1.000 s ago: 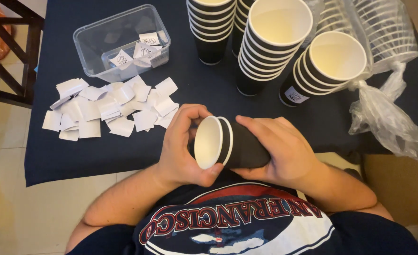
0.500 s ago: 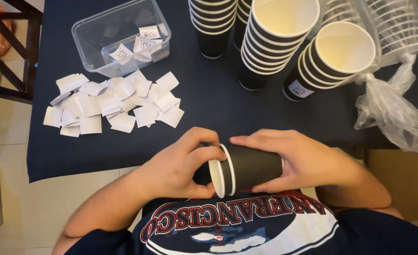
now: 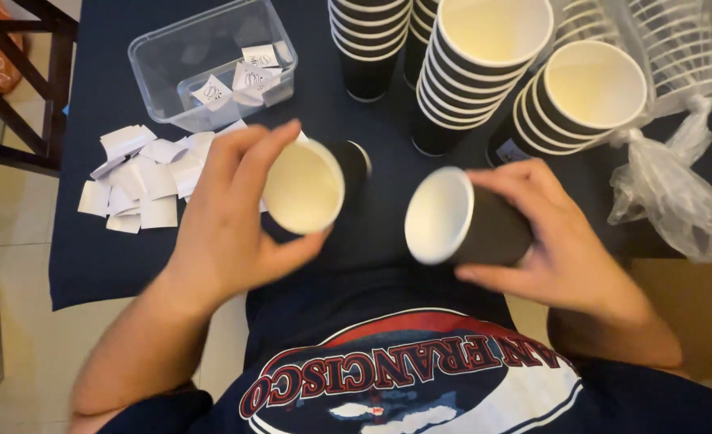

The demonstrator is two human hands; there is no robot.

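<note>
- Head view: my left hand is raised above the dark tablecloth, forearm running up from the lower left, wrist bent back a little. Its fingers curl over the top rim and the thumb presses under the lower rim of a black paper cup, which lies tipped on its side with its pale inside facing me.
- My right hand sits to the right of that cup, well apart from the left hand. Its fingers wrap over the black wall of a second paper cup and the thumb lies beneath it; this cup is also on its side, mouth turned to the left and toward me.
- The two cups are near each other but not touching, with a gap of tablecloth between them.
- Beyond the second cup stand stacks of black cups, with crumpled clear plastic wrap to their right.
- To the left of the first cup lies a heap of white paper slips, and beyond those a clear plastic tub holds a few more slips.
</note>
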